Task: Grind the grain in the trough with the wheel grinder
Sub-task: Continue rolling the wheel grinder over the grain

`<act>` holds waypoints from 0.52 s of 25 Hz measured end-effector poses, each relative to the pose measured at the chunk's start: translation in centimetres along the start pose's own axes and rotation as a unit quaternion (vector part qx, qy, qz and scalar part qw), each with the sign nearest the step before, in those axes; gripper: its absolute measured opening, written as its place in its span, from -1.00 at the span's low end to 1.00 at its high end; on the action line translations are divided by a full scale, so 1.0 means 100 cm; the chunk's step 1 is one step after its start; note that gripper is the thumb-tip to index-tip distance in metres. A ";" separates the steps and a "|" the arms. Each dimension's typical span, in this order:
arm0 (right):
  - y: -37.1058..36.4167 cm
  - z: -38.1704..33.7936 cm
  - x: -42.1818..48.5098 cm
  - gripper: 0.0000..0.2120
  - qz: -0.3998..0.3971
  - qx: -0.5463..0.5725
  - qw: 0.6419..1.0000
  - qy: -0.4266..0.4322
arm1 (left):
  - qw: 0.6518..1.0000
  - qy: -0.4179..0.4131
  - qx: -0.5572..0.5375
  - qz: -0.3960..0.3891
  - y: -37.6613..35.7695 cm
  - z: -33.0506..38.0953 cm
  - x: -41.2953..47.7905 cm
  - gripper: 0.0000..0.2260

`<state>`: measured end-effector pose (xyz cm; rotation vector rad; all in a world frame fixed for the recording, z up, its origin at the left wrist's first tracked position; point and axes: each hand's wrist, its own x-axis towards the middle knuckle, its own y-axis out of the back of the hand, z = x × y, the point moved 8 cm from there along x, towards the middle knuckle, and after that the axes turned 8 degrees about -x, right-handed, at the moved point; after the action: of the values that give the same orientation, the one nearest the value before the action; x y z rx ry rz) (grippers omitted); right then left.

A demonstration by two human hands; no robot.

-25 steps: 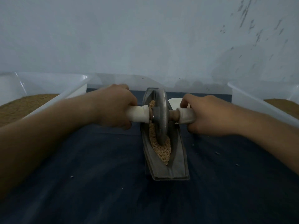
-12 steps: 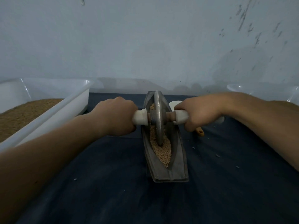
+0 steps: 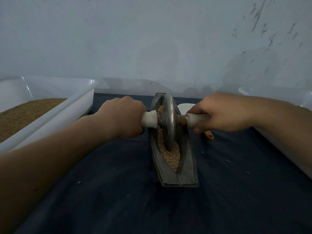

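Trough (image 3: 175, 176) runs away from the person; wheel (image 3: 168, 122) stands across it, both hands' fingers (image 3: 200, 130) wrapped around the handles.

Two bare forearms enter the view from the lower corners, each ending in a hand. No sleeve, cuff, watch, ring or glove shows on either. The left hand (image 3: 124, 117) shows its smooth back and rounded knuckles, with a couple of small dark moles on the wrist and forearm. The right hand (image 3: 222, 114) shows short, unpainted nails on its thumb and fingertips.
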<state>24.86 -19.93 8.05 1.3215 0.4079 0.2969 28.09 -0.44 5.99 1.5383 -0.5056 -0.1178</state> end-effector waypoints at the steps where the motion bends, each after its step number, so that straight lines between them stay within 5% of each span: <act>1: 0.000 0.001 0.002 -0.81 -0.026 0.020 0.999 0.007 | 1.000 0.000 0.005 0.004 0.001 0.000 0.000 -0.84; 6: -0.013 0.003 0.000 -0.60 -0.070 0.073 0.995 -0.008 | 0.999 -0.022 -0.006 0.027 0.002 0.003 -0.003 -0.82; 9: -0.018 0.000 0.002 -0.51 0.033 -0.029 0.999 -0.020 | 0.996 -0.050 -0.048 0.049 0.007 0.000 -0.009 -0.78; 13: -0.018 0.015 0.013 -0.71 0.113 -0.031 0.991 -0.064 | 0.995 -0.057 0.009 0.080 0.006 0.001 -0.011 -0.77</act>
<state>26.68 -21.04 6.38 1.3194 0.1397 0.4071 26.97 -0.09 6.31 1.5084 -0.7214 -0.0777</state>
